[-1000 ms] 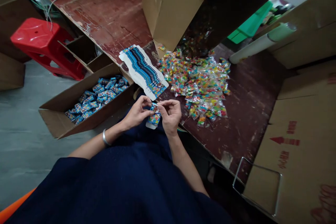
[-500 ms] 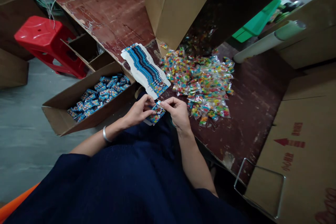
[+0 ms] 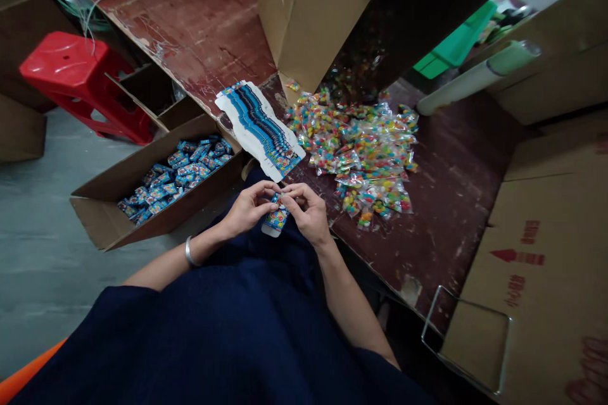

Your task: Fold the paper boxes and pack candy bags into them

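Between my two hands is a small blue printed candy box [image 3: 276, 218], its white flap sticking out at the lower end. My left hand [image 3: 251, 207] pinches it from the left, thumb in front. My right hand [image 3: 306, 210] closes on its upper right edge, fingertips almost meeting the left ones. Just beyond my hands, a fanned row of flat blue box blanks [image 3: 261, 130] lies at the table edge. Right of them spreads a heap of clear bags of colourful candies [image 3: 365, 152]. On the left, a long cardboard carton [image 3: 99, 202] holds several filled blue boxes [image 3: 178, 174].
A red plastic stool [image 3: 78, 73] stands beyond the carton. On the dark red table [image 3: 441, 202], a tall cardboard box [image 3: 318, 12] rises behind the candy bags. A roll [image 3: 479, 79] and a green bin [image 3: 456, 44] are at the back right. A metal wire frame [image 3: 468, 338] juts up at lower right.
My right hand has shifted left and closer to my left hand at the candy box's top. The box is now more upright, with its white flap showing below.
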`<state>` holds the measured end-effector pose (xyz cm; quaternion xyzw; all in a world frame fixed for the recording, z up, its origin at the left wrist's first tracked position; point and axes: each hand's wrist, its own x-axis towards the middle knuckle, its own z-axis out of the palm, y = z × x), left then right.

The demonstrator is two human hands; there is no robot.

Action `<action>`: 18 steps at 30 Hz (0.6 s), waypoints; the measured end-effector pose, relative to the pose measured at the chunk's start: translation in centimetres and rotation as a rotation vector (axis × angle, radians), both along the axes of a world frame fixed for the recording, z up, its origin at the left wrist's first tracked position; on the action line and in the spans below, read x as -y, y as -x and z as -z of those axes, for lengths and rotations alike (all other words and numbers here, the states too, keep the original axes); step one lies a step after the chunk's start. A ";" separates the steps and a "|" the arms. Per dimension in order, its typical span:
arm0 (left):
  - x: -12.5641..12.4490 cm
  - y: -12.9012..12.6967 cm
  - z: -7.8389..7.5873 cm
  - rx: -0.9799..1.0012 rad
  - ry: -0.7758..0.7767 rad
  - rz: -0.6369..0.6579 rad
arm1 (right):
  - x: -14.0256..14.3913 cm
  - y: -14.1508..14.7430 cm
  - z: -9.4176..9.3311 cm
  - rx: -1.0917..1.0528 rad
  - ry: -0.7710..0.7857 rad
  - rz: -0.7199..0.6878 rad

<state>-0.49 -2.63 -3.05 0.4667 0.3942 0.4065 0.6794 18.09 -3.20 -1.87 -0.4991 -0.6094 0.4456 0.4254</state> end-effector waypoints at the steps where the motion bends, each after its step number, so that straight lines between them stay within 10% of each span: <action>1: 0.0 0.0 0.2 -0.019 -0.002 -0.003 | -0.4 -0.4 0.0 0.018 -0.009 0.004; 6: 0.0 0.5 1.8 -0.263 -0.054 -0.018 | -4.6 -4.0 1.1 0.377 -0.259 0.513; 11: -0.5 2.6 2.9 -0.680 -0.211 0.179 | -8.5 -7.0 3.5 0.755 -0.325 0.487; 15: -1.1 4.5 2.4 -0.726 -0.283 0.541 | -8.5 -7.6 3.2 0.690 -0.330 0.563; 18: -1.6 4.8 1.9 -0.620 -0.196 0.568 | -7.0 -6.7 1.2 0.414 -0.339 0.677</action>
